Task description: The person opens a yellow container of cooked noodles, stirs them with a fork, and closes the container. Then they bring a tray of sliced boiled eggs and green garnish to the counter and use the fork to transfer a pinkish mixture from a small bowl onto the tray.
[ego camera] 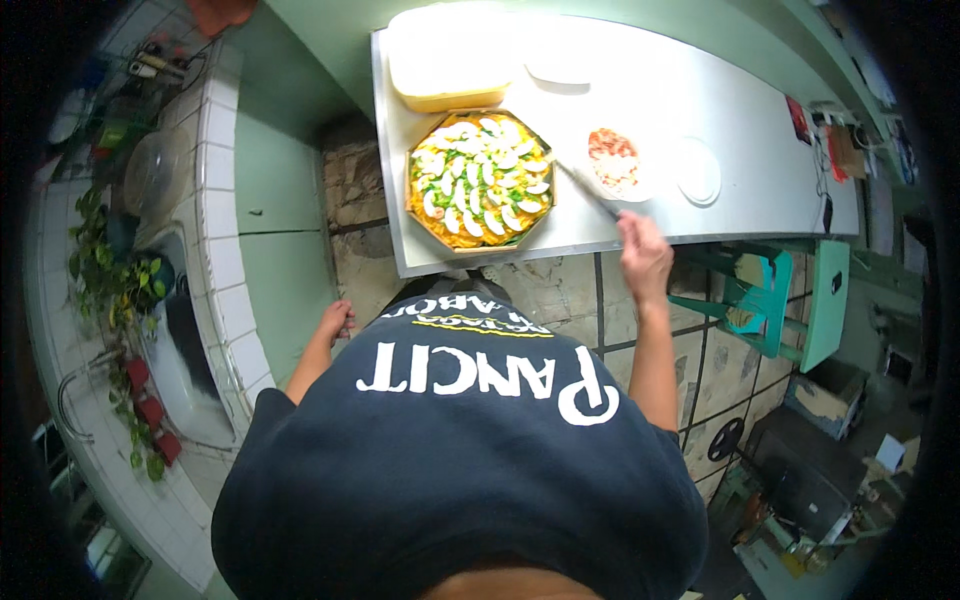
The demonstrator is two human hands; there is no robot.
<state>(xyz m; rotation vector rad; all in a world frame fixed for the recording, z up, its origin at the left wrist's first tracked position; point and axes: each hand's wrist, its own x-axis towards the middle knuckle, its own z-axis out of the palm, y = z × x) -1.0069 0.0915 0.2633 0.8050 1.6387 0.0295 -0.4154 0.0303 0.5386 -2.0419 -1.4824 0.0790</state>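
Note:
My right hand (645, 251) grips a long, dark, motion-blurred utensil (589, 193) at the table's front edge; its exact kind is not clear. The utensil's far end reaches between an octagonal tray (409, 184) and a pale bowl (634, 196). Yellow-orange noodles (469, 231) fill the tray, topped with sliced boiled eggs (474, 199) and chopped greens. Inside the bowl lie red and whitish pieces of food (615, 161). Away from the table, my left hand (337, 321) hangs low beside my body, fingers loosely bent, with nothing seen in it.
A yellow tub (450, 100) stands behind the tray on the white table (772, 187). Right of the bowl lies a round white lid or dish (699, 172). Green plastic chairs (780, 300) stand at the right. To the left run a tiled counter (225, 255), a sink (180, 375) and potted plants (135, 281).

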